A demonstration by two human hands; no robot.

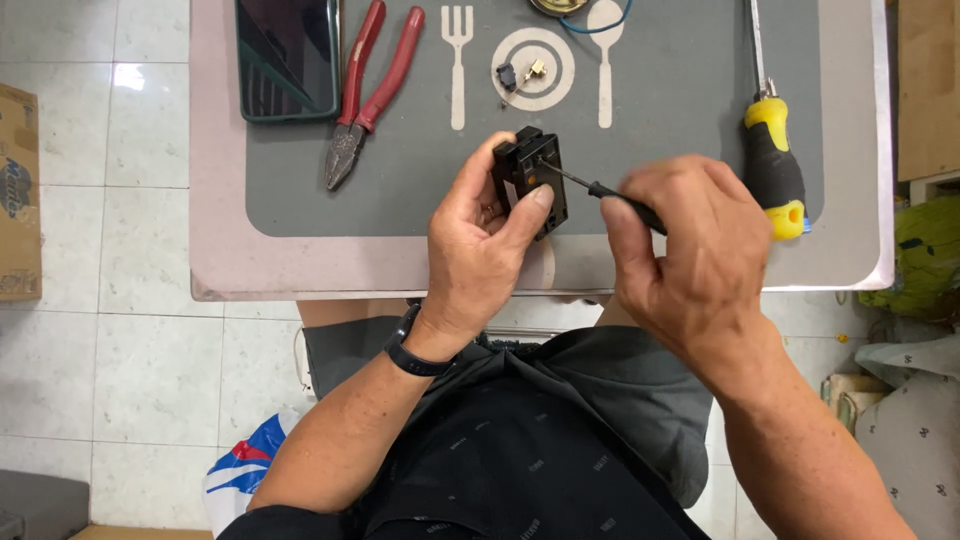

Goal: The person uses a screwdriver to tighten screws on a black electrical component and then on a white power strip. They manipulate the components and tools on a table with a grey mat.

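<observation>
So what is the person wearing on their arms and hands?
Both arms are bare, with no sleeves and no gloves. The left hand has a black band around its wrist, like a watch or fitness band. The right hand wears nothing.

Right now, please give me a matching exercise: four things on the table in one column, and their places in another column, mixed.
Things:
1. red-handled pliers
2. yellow-and-black screwdriver
3. small black part
4. dark phone

Places:
A. held in the left hand
B. far left end of the grey mat
C. right edge of the mat, beyond the right hand
D. between the phone and the printed fork

Pairs: 1-D, 2-C, 3-A, 4-B
</observation>
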